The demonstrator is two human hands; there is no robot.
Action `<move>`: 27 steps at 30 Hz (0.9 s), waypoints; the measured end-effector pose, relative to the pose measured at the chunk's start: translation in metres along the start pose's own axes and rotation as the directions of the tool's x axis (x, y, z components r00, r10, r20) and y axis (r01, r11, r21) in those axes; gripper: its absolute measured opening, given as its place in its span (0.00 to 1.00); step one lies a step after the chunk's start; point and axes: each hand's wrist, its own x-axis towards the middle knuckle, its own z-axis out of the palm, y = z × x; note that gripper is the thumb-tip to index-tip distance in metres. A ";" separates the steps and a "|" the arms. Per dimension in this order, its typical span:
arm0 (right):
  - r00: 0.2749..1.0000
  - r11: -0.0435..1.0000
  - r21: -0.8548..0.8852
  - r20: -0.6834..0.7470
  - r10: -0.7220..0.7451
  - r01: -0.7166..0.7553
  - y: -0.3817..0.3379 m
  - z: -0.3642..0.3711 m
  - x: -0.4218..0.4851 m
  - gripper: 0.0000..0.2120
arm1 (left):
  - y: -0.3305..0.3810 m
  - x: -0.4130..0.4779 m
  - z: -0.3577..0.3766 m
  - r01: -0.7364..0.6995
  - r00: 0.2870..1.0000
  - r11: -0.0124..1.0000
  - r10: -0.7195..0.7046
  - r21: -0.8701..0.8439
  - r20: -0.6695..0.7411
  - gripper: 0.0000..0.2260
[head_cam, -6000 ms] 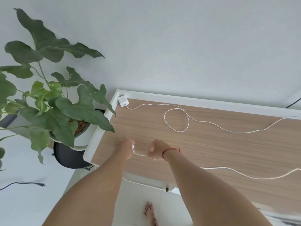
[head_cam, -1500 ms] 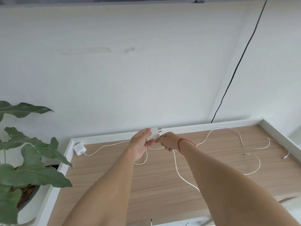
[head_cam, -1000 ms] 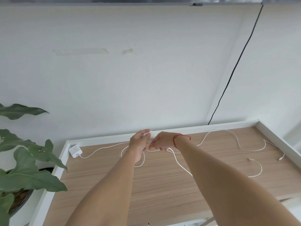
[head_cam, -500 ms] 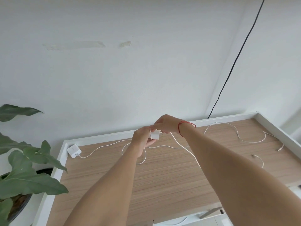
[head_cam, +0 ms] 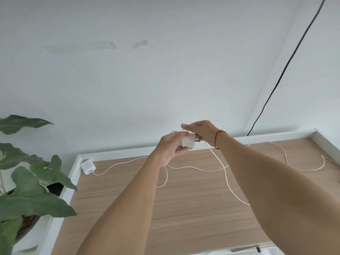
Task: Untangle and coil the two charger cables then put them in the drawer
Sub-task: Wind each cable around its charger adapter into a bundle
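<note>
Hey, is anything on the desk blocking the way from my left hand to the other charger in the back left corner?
Nothing solid does. Only loose white cable lies on the desk between the left hand, which holds the first charger, and the corner charger.

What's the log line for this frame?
step: winding cable | left hand: holds charger brick | right hand: pinches cable | second charger: on desk, uncoiled
</note>
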 end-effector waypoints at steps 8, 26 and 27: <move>0.982 0.799 0.581 0.002 0.186 -0.153 0.048 0.011 0.011 0.13 | -0.004 0.021 0.030 -0.024 1.000 0.995 0.023 -0.098 -0.003 0.07; 0.894 0.880 -0.467 0.352 0.278 -0.089 0.030 -0.006 0.002 0.13 | -0.057 0.038 0.020 -0.048 0.964 0.998 0.060 0.052 -0.257 0.11; 0.890 0.880 -0.467 0.361 0.280 -0.087 0.026 -0.007 0.001 0.14 | -0.056 0.039 0.019 -0.065 0.968 0.995 0.081 0.076 -0.237 0.12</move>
